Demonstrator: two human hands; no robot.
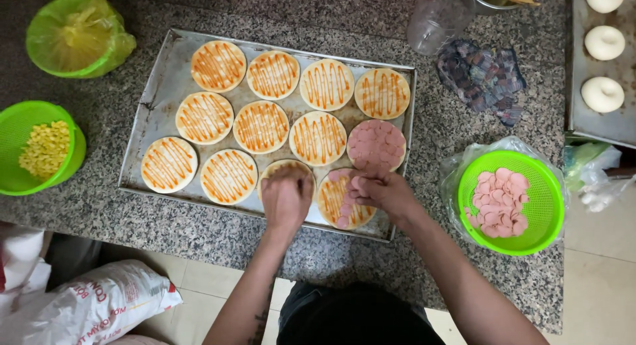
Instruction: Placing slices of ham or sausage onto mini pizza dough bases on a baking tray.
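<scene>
Head view, looking straight down on a speckled stone counter (464, 140) with a metal baking tray (159, 87) at its centre. Twelve small round dough bases lie on the tray in three rows; most carry orange sauce zigzags only.

Left hand (286, 198): resting palm-down on the sauced base (286, 167) in the near row, fingers curled together over it; whether anything is gripped beneath cannot be determined.

Right hand (381, 191): just beside the left hand, fingers pinched together on pink sausage slices (358, 183) held over the partly topped base (336, 202) that lies between the two hands. Slices line that base's edge. Just beyond the right hand sits a fully covered base (376, 144), pink slices overlapping across its whole top.

Outboard of the right hand, a green basket (540, 212) on clear plastic holds more pink slices. Well outboard of the left hand, a green basket of corn kernels (44, 148) and, beyond it, a green bowl lined with a bag (78, 34). A second tray (619, 123) with white dough balls lies far beyond the right hand.
</scene>
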